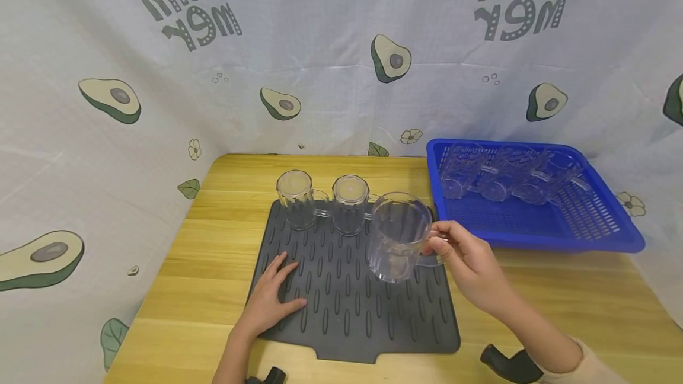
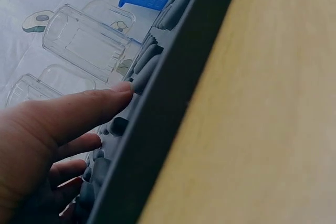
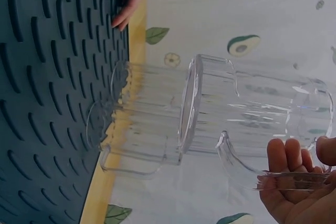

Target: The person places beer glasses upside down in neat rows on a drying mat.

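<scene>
My right hand grips the handle of a clear mug and holds it above the right part of a dark grey drying mat. The mug's open end looks to face up; its lower end hangs clear of the mat. In the right wrist view, fingers curl round the handle. Two more clear mugs, a left one and a right one, stand upside down at the mat's far edge, handles to the right. My left hand rests on the mat's left side, fingers spread, holding nothing.
A blue plastic basket at the back right holds several clear mugs along its far side. Behind the wooden table hangs a white curtain with avocado prints. Black curved pieces show near both wrists.
</scene>
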The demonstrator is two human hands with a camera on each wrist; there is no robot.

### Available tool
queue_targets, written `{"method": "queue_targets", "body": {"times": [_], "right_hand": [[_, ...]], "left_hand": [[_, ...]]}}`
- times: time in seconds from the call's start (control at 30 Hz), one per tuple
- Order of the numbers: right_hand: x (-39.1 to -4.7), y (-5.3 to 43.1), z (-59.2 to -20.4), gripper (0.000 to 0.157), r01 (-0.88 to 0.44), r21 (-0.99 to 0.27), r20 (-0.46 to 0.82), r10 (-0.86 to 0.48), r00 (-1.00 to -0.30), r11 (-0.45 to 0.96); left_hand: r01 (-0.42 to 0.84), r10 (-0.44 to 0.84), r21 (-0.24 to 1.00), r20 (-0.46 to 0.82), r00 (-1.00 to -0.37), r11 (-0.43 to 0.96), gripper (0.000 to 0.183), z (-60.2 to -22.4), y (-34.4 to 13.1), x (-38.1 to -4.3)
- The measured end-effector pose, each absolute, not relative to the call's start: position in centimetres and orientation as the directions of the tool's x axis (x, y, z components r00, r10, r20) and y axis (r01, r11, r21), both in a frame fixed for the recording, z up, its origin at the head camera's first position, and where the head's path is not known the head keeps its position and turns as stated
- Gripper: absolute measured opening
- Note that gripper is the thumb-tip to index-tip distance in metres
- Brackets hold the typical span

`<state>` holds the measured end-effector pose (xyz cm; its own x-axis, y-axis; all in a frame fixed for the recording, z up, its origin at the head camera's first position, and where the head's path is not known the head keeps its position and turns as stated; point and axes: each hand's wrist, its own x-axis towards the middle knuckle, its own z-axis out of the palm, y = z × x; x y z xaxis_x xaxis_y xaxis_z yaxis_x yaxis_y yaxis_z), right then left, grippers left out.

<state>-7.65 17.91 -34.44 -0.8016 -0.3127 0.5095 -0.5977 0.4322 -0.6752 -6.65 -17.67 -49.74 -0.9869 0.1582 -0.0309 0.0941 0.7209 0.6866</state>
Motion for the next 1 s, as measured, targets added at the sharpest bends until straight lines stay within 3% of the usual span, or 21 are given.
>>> {"method": "queue_targets", "body": {"times": [0.4, 0.7, 0.87, 1.0], "right_hand": [[-7.9, 17.2, -35.4, 0.014, -0.605, -0.7, 0.515, -0.32, -0.795, 0.379], [-8.0, 16.7, -35.5, 0.016, -0.622, -0.697, 0.539, -0.312, -0.782, 0.356], [-8.0, 16.6, -35.6, 0.016, -0.62, -0.698, 0.538, -0.308, -0.785, 0.359], [-8.1, 16.6, -35.6, 0.014, -0.626, -0.693, 0.545, -0.307, -0.78, 0.358]], "left_hand": [[0.08, 0.157, 0.663, -0.057, -0.986, 0.744, 0.078, -48.7, -17.4, -6.8], [0.12, 0.221, 0.552, -0.119, -0.968, 0.825, 0.075, -46.3, -17.3, -7.9], [0.171, 0.231, 0.532, -0.048, -0.972, 0.829, 0.067, -44.8, -16.2, -8.6], [0.232, 0.263, 0.642, 0.048, -0.964, 0.731, 0.06, -43.6, -14.3, -8.6]]}}
